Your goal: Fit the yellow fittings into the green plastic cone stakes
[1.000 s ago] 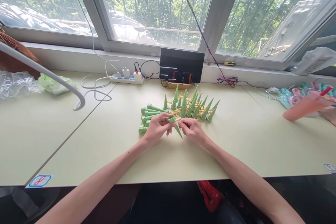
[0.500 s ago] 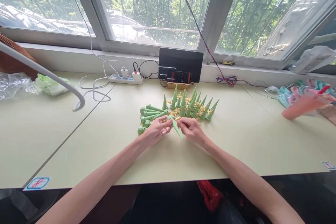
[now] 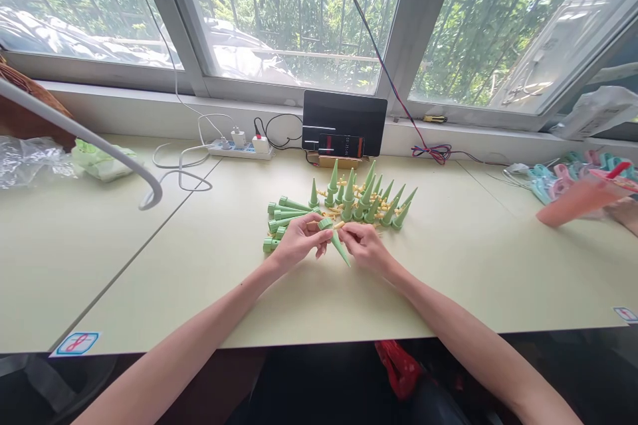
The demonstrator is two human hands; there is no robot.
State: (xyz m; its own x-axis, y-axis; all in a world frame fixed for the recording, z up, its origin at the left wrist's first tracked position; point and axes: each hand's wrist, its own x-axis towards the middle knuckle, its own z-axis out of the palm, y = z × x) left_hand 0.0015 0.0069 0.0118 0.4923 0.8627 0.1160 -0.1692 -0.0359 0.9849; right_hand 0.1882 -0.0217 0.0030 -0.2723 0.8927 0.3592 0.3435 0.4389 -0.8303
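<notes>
My left hand (image 3: 298, 242) is closed round the capped end of a green plastic spike (image 3: 341, 251), whose point slants down to the right. In my right hand (image 3: 367, 246), the thumb and fingers pinch a small yellow peg (image 3: 339, 226) beside the spike's ribbed cap. I cannot tell whether the peg touches the cap. Just past my hands, several green spikes (image 3: 365, 200) stand point up among scattered yellow pegs (image 3: 331, 214). Other green spikes (image 3: 290, 214) lie on their sides beyond my left hand, partly hidden by it.
A black tablet (image 3: 343, 116) leans at the back with a phone (image 3: 341, 145) before it. A power strip (image 3: 239, 151) with white cables lies to its left. At right are a pink cup (image 3: 578, 202) and another person's hand (image 3: 623, 216). A grey tube (image 3: 90, 133) crosses the left.
My left hand has shifted slightly, its fingers now higher on the spike's cap. The right hand stays almost in place with the yellow peg.
</notes>
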